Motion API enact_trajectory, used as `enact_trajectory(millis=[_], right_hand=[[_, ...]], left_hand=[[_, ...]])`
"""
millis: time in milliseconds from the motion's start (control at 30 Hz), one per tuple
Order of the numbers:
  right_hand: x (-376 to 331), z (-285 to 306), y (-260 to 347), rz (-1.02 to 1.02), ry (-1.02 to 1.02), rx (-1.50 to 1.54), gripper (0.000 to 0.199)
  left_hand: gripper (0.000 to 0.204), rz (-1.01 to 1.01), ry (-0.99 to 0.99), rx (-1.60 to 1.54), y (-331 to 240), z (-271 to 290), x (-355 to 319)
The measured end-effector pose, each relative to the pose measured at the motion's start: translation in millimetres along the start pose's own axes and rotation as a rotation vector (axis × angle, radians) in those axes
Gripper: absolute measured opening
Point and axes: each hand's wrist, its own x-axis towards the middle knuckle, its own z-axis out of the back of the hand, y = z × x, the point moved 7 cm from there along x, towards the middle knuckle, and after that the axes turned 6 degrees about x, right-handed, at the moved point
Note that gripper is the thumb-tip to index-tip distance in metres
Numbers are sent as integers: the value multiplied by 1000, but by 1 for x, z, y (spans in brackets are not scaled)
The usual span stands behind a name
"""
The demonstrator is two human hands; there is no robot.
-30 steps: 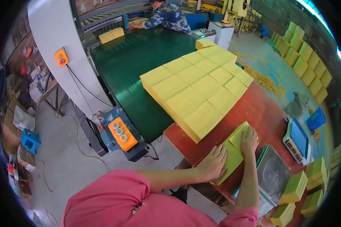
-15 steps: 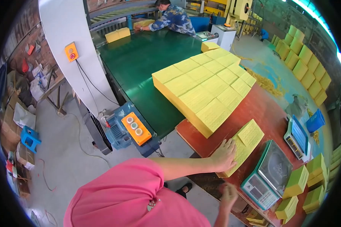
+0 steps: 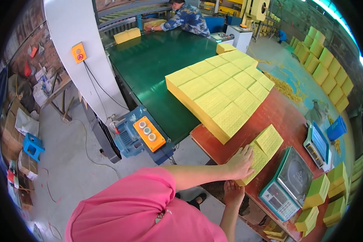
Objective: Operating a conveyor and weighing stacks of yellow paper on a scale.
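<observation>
My left hand (image 3: 240, 163) lies on top of a stack of yellow embossed paper (image 3: 261, 159), its fingers stretched out over the surface. Low at the near end of the same stack is my right hand (image 3: 233, 193), its fingers curled and pressed together against the corner. Part of those fingers is hidden by the stack. A second yellow stack (image 3: 271, 139) adjoins the far end of the first. Both rest on the red tabletop (image 3: 284, 111), to the left of a green-edged digital scale (image 3: 286, 183).
A large block of yellow stacks (image 3: 220, 86) spans the table and the green conveyor belt (image 3: 153, 66). An orange button box (image 3: 149, 134) sits on a blue motor. Beyond the belt a person (image 3: 185, 20) handles yellow stacks. A second scale (image 3: 318, 143) stands at the right.
My right hand has come up and leftward to the near end of the paper stack. My left hand stays on top, and the view has shifted slightly.
</observation>
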Motion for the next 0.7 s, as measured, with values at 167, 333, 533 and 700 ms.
enact_trajectory(millis=[167, 333, 533, 700], right_hand=[[-1, 8, -7, -5, 27, 35, 44], [-19, 3, -17, -37, 73, 51, 40], [-55, -14, 9, 88, 82, -244, 39], [-93, -90, 65, 262, 303, -701, 39]], left_hand=[[78, 1, 12, -23, 3, 5, -10], [72, -33, -52, -48, 0, 19, -26], [45, 16, -38, -371, 15, 22, -33], [45, 718, 187, -1386, 23, 31, -65]])
